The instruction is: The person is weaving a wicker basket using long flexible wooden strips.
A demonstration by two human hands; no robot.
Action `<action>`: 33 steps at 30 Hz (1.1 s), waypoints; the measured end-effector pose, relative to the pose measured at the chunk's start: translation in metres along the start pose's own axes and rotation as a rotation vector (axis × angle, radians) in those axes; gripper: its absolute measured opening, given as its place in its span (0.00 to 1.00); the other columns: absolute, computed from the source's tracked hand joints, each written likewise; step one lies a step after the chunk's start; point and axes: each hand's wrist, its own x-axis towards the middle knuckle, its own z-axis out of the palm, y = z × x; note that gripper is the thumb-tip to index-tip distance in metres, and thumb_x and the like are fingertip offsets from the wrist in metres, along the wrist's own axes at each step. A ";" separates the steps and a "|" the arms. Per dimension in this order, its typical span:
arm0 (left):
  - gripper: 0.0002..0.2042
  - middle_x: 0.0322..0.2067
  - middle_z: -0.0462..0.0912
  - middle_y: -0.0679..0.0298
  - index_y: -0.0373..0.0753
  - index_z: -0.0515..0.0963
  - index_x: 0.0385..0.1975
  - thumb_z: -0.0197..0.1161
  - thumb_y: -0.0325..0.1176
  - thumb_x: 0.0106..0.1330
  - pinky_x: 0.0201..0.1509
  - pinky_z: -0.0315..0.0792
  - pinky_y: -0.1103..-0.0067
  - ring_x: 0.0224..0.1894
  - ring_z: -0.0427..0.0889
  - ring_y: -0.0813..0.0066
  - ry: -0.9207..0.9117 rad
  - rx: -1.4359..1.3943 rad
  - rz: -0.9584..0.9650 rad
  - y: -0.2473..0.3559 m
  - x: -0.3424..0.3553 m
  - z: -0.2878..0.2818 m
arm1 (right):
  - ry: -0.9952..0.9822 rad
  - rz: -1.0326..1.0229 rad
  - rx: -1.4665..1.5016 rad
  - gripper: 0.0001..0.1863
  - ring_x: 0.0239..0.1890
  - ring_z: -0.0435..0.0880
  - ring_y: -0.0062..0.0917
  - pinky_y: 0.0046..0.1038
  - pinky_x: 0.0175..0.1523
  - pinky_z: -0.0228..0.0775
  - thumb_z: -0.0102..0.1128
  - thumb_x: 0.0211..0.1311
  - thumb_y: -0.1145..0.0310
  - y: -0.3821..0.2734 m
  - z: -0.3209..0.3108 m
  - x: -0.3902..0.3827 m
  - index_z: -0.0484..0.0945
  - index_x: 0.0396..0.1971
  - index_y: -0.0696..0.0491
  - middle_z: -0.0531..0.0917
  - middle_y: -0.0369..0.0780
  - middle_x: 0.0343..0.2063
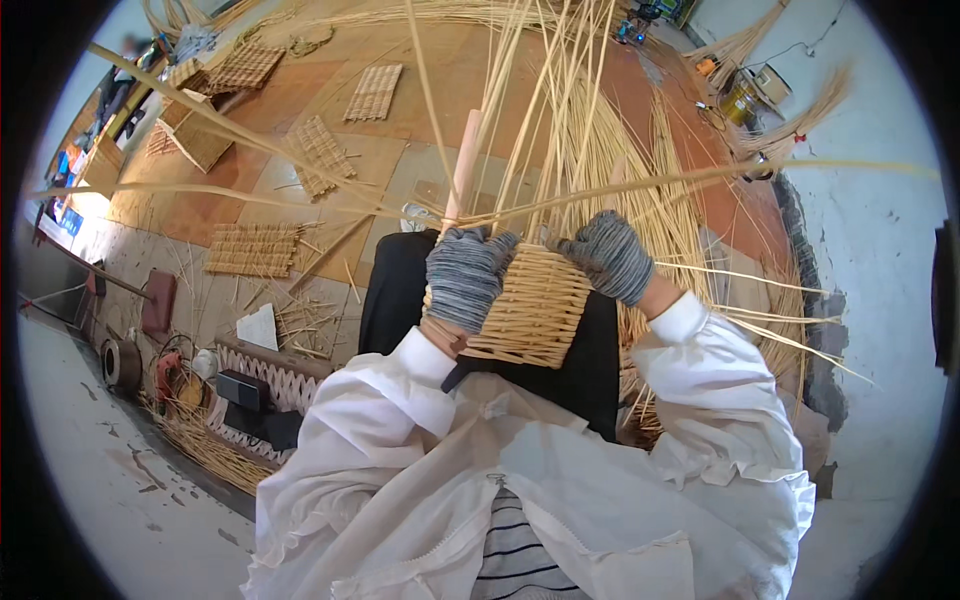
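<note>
A partly woven wicker panel (530,310) rests on my dark-trousered lap, with long loose reeds (540,120) rising from its top. A pale wooden rod (465,150) stands upright at its left corner. My left hand (467,280), in a grey striped knit glove, is closed on that corner at the rod's base, where a horizontal reed crosses. My right hand (610,258), gloved alike, is closed at the panel's top right among the reeds; what its fingertips pinch is hidden.
Bundles of straw (650,140) lie ahead and right. Woven mats (250,248) and a wooden box (195,135) lie left on the floor. A red drill (168,375), a wire spool (120,368) and a black device (243,390) are low left. A wall (870,300) is right; a blurred person (135,60) is far left.
</note>
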 end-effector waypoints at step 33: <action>0.37 0.43 0.74 0.57 0.47 0.73 0.47 0.60 0.66 0.40 0.60 0.48 0.62 0.50 0.70 0.63 -0.579 0.090 -0.072 0.075 0.023 0.036 | 0.864 1.435 1.516 0.28 0.27 0.81 0.29 0.27 0.37 0.76 0.57 0.57 0.66 -0.007 0.017 -0.110 0.62 0.56 0.59 0.79 0.44 0.28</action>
